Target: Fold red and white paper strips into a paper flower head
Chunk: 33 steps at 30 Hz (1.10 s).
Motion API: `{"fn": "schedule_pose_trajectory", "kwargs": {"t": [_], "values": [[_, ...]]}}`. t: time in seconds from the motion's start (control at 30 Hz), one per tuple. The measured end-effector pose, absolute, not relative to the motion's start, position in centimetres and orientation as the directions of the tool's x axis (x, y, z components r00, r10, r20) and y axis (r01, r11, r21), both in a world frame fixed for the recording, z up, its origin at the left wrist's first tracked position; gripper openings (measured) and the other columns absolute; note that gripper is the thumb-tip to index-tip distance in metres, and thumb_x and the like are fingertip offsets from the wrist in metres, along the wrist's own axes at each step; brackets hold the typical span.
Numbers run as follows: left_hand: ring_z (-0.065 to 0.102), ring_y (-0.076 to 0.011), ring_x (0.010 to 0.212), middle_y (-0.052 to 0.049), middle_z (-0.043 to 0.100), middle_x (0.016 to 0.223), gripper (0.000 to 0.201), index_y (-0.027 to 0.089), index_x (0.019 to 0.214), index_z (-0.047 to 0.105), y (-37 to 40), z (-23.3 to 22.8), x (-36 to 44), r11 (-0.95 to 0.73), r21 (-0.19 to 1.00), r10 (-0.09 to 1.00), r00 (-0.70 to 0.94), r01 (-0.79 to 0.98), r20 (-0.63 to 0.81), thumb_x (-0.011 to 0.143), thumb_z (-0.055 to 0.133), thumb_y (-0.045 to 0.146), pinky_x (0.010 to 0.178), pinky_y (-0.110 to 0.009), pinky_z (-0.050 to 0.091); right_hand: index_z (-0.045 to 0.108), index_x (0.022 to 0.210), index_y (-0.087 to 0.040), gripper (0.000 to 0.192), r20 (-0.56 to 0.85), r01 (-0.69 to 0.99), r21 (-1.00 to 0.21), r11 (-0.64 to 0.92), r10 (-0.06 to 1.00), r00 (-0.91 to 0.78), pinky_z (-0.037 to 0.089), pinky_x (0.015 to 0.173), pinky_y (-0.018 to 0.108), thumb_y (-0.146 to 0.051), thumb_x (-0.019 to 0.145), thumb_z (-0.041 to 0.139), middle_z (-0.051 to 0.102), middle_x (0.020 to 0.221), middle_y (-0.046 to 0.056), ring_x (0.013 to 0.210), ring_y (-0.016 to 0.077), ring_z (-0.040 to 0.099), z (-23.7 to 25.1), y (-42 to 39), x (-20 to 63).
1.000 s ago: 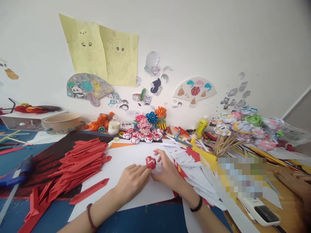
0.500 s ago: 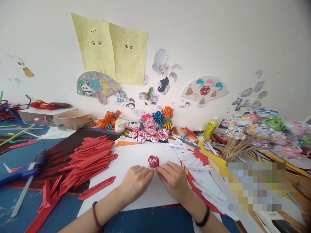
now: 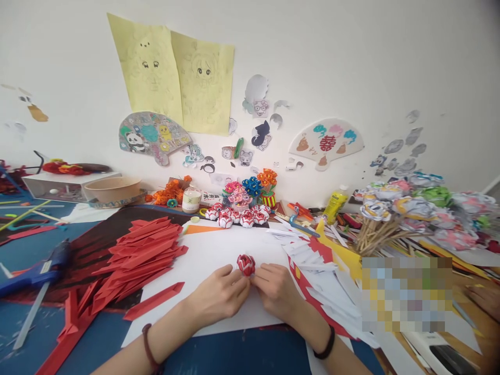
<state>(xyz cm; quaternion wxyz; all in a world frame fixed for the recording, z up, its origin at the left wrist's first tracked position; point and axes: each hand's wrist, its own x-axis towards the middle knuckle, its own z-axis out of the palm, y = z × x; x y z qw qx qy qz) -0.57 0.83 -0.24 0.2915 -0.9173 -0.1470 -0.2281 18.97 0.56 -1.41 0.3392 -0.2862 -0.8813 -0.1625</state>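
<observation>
A small red and white folded-paper flower point(image 3: 246, 264) is held between my two hands, above a white sheet of paper point(image 3: 219, 250). Its base is pinched from the left by my left hand point(image 3: 222, 292), fingers curled. From the other side my right hand point(image 3: 278, 290) closes its thumb and fingers on the lower edge. The fingertips hide the flower's underside. Left of the sheet lies a heap of folded red paper strips point(image 3: 136, 260), one of them apart on the sheet. Folded white paper strips point(image 3: 316, 276) are spread at the right.
Several finished red and white flowers point(image 3: 246, 217) sit behind the sheet. A blue glue gun point(image 3: 49, 268) lies at the left, a yellow bottle point(image 3: 336, 204) stands at the back. Paper flowers on sticks point(image 3: 414, 208) fill the right. Another person's hand point(image 3: 484, 299) shows at the right edge.
The flower has tilted and turned slightly between my fingers. My left hand has rolled so that its fingers lie lower beneath the flower. The whole view has shifted a little.
</observation>
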Motion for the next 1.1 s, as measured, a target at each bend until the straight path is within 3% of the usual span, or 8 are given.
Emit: {"fn": "schedule_pose_trajectory", "kwargs": {"t": [0.2,0.4,0.53,0.7,0.9,1.1], "values": [[0.044,-0.0165,0.062,-0.003,0.054,0.069,0.022,0.012,0.088,0.058,0.77,-0.2,-0.56,-0.777,-0.415,0.191,0.806,0.474,0.561,0.097,0.038,0.009,0.055,-0.034,0.027,0.056,0.064,-0.017,0.034,0.679,0.62,-0.034,0.784,0.473,-0.561,0.026,0.054,0.028,-0.01,0.093,0.04,0.052,0.059,0.001,0.057,0.0143,0.044,-1.29,0.6,19.4],[0.043,-0.0164,0.062,-0.003,0.053,0.067,0.026,0.014,0.082,0.056,0.68,-0.37,-0.32,-0.799,-0.37,0.201,0.791,0.473,0.578,0.097,0.036,0.009,0.055,-0.034,0.025,0.057,0.065,-0.018,0.033,0.665,0.614,-0.039,0.788,0.479,-0.572,0.028,0.054,0.028,-0.011,0.092,0.04,0.054,0.06,0.002,0.058,0.015,0.046,-1.38,0.77,19.63],[0.044,-0.0172,0.065,-0.003,0.055,0.068,0.026,0.016,0.077,0.055,0.46,-0.59,0.12,-0.813,-0.239,0.306,0.738,0.531,0.601,0.096,0.039,0.009,0.056,-0.033,0.022,0.058,0.065,-0.018,0.033,0.668,0.606,-0.064,0.793,0.485,-0.564,0.028,0.054,0.028,-0.011,0.092,0.041,0.054,0.059,0.002,0.057,0.0146,0.047,-1.3,0.84,19.65],[0.043,-0.0184,0.07,-0.003,0.06,0.075,0.02,0.019,0.083,0.059,0.14,-0.61,0.42,-0.781,-0.067,0.462,0.646,0.622,0.608,0.096,0.044,0.013,0.06,-0.034,0.024,0.063,0.069,-0.018,0.027,0.675,0.58,-0.18,0.794,0.529,-0.515,0.032,0.055,0.026,-0.011,0.089,0.047,0.058,0.061,0.001,0.059,0.0144,0.052,-1.4,0.9,19.72],[0.044,-0.0182,0.072,-0.003,0.061,0.075,0.021,0.019,0.086,0.062,0.55,-0.38,0.2,-0.807,0.071,0.503,0.62,0.586,0.602,0.097,0.044,0.018,0.063,-0.033,0.027,0.068,0.071,-0.02,0.025,0.643,0.591,-0.332,0.735,0.635,-0.428,0.038,0.058,0.025,-0.009,0.086,0.052,0.061,0.062,0.0,0.061,0.0144,0.056,-1.35,0.92,19.74],[0.047,-0.0181,0.078,-0.001,0.063,0.084,0.008,0.02,0.091,0.06,0.51,-0.16,0.3,-0.751,0.21,0.596,0.505,0.626,0.624,0.095,0.053,0.021,0.067,-0.033,0.03,0.068,0.07,-0.02,0.013,0.616,0.597,-0.494,0.633,0.739,-0.273,0.037,0.053,0.025,-0.016,0.082,0.065,0.06,0.061,-0.001,0.054,0.0134,0.051,-0.59,0.62,19.45]]}}
